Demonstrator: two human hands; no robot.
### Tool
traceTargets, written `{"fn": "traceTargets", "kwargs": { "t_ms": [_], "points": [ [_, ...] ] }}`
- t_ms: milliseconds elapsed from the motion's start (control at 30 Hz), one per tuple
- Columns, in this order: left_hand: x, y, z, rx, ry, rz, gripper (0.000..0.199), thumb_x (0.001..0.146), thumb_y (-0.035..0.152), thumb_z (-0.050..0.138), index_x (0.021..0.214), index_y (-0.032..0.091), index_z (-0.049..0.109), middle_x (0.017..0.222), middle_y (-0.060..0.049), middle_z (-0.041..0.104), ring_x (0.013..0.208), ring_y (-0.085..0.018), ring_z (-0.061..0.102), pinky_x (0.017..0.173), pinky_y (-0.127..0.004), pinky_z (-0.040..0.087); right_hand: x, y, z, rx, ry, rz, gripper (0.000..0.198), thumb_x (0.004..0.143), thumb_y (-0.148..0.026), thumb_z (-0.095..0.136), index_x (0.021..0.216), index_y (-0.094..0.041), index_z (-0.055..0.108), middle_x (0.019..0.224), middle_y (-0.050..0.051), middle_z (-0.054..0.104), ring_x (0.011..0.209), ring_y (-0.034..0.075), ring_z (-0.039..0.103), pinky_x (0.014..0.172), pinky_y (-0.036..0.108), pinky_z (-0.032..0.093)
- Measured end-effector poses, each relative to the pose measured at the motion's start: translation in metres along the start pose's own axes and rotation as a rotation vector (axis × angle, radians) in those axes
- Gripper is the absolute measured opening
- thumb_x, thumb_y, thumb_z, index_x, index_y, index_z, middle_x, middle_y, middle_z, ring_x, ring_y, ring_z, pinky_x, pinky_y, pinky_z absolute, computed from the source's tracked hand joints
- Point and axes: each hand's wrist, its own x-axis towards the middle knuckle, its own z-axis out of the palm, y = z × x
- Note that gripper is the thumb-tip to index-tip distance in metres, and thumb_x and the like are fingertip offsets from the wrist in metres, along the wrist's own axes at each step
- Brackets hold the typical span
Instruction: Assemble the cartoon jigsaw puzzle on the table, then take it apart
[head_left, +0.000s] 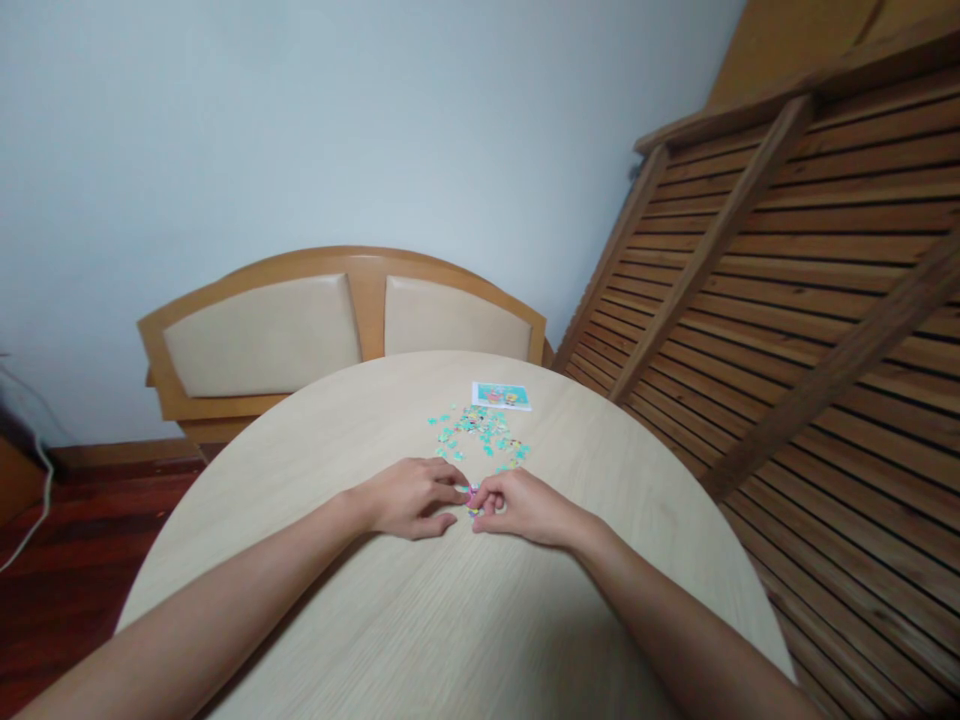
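Note:
A few joined or touching jigsaw puzzle pieces (472, 493), pink with touches of yellow and purple, lie on the table between my hands. My left hand (418, 497) rests palm down with its fingers stretched and apart, the fingertips touching the left side of these pieces. From the right, my right hand (519, 507) is closed in a pinch at their edge; its fingers partly cover the piece they grip. Just beyond the hands, many loose puzzle pieces (487, 427), mostly turquoise, are scattered. Behind them lies a small picture card (501, 396) with a turquoise cartoon scene.
The round pale wooden table (360, 640) fills the foreground. Past its far edge stands a wooden headboard (371, 310) with cream padded panels, against a pale wall. A large slatted wooden frame (720, 300) leans along the right. On the left, a white cable (46, 490) hangs above the reddish floor.

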Motion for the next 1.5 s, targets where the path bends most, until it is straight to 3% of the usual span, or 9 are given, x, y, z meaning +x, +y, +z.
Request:
{"fn": "traceTargets", "kwargs": {
  "t_ms": [233,467,633,767,933,1167,1500],
  "points": [
    [0.0,0.001,-0.001,0.008,-0.012,-0.015,0.035,0.088,0.029,0.059,0.122,0.022,0.066,0.125,-0.009,0.064,0.11,-0.026,0.063,0.097,-0.038,0.052,-0.002,-0.013,-0.004,-0.198,0.034,-0.072,0.018,0.08,-0.036,0.075,0.091,-0.021,0.077,0.072,-0.001,0.072,0.067,0.014,0.065,0.066,0.023,0.039],
    [0.0,0.0,0.0,-0.004,-0.002,-0.005,0.034,0.089,0.029,0.059,0.121,0.023,0.065,0.125,-0.01,0.065,0.11,-0.027,0.063,0.097,-0.039,0.052,-0.008,-0.025,-0.015,-0.332,-0.07,-0.176,0.02,0.087,-0.026,0.061,0.073,-0.022,0.075,0.062,-0.003,0.063,0.059,0.012,0.052,0.063,0.025,0.032],
    [-0.001,0.001,0.001,-0.002,0.009,-0.029,0.035,0.09,0.031,0.058,0.123,0.022,0.065,0.123,-0.01,0.065,0.109,-0.027,0.064,0.097,-0.038,0.052,-0.009,-0.015,-0.029,-0.269,-0.023,-0.097,0.021,0.087,-0.021,0.058,0.092,-0.022,0.078,0.071,0.0,0.068,0.063,0.013,0.055,0.061,0.024,0.034],
    [-0.002,0.001,0.004,-0.001,0.006,-0.035,0.035,0.091,0.032,0.057,0.124,0.022,0.064,0.125,-0.011,0.064,0.111,-0.026,0.063,0.098,-0.038,0.051,-0.013,0.007,-0.044,-0.272,0.104,-0.002,0.018,0.085,-0.022,0.06,0.089,-0.018,0.077,0.079,0.005,0.072,0.071,0.017,0.061,0.065,0.025,0.04],
    [-0.003,-0.001,0.006,-0.015,0.017,-0.034,0.035,0.093,0.034,0.056,0.125,0.022,0.064,0.126,-0.011,0.064,0.111,-0.026,0.063,0.098,-0.039,0.05,-0.016,0.023,-0.05,-0.219,0.069,0.045,0.019,0.08,-0.028,0.068,0.093,-0.016,0.076,0.084,0.006,0.072,0.074,0.018,0.063,0.068,0.026,0.045],
    [-0.003,-0.002,0.006,-0.027,0.018,-0.03,0.036,0.093,0.034,0.057,0.126,0.022,0.063,0.127,-0.011,0.064,0.112,-0.027,0.062,0.099,-0.039,0.05,-0.015,0.022,-0.046,-0.228,0.013,0.0,0.019,0.076,-0.026,0.071,0.092,-0.017,0.076,0.087,0.005,0.072,0.078,0.018,0.062,0.07,0.027,0.045],
    [-0.002,0.0,0.005,-0.03,0.026,-0.025,0.036,0.092,0.033,0.058,0.125,0.022,0.063,0.126,-0.011,0.064,0.112,-0.027,0.063,0.099,-0.039,0.05,-0.017,0.026,-0.048,-0.207,-0.012,0.046,0.024,0.075,-0.027,0.072,0.097,-0.017,0.073,0.092,0.006,0.069,0.08,0.019,0.061,0.072,0.028,0.045]
  ]
}}
